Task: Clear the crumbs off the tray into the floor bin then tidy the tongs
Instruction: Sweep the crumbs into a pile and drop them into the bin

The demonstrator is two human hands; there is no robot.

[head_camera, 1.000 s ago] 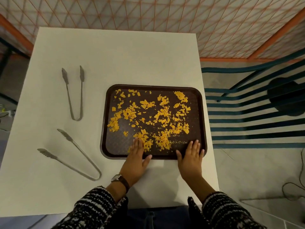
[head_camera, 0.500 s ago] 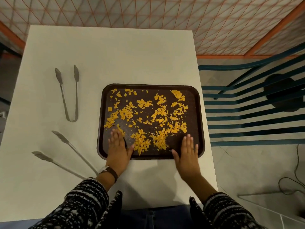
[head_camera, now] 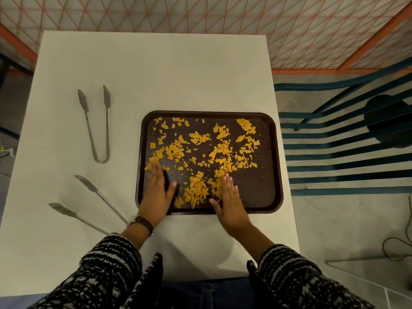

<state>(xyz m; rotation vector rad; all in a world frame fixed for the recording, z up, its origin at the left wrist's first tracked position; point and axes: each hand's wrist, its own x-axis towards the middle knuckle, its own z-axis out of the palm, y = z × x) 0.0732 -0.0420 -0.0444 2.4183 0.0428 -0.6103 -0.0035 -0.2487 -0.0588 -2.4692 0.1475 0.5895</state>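
- Progress: barely begun. All the orange flaky crumbs [head_camera: 219,150] lie on the dark brown rectangular plastic tray [head_camera: 264,194], which sits flat on the white counter [head_camera: 178,74]. None have been tipped out.
- Left to do: get the crumbs into the floor bin, then tidy both tongs.
- Tray contents: crumbs only, scattered over most of it. There is a thicker heap near the front edge between the hands, and the right strip is mostly bare.
- Left hand [head_camera: 157,192]: flat on the tray's near-left corner, fingers [head_camera: 156,172] straight with tips touching crumbs, holding nothing.
- Right hand [head_camera: 230,197]: flat at the middle of the near edge, fingers straight beside the heap, nothing held.
- Far metal tongs [head_camera: 89,128]: on the counter left of the tray and apart from it, tips pointing away, untouched.
- Near metal tongs [head_camera: 98,194]: also left of the tray, splayed wide, hinge end hidden under the left wrist.
- Bin: a dark round shape [head_camera: 388,121] on the floor behind teal slats [head_camera: 345,148] may be it, cannot tell.
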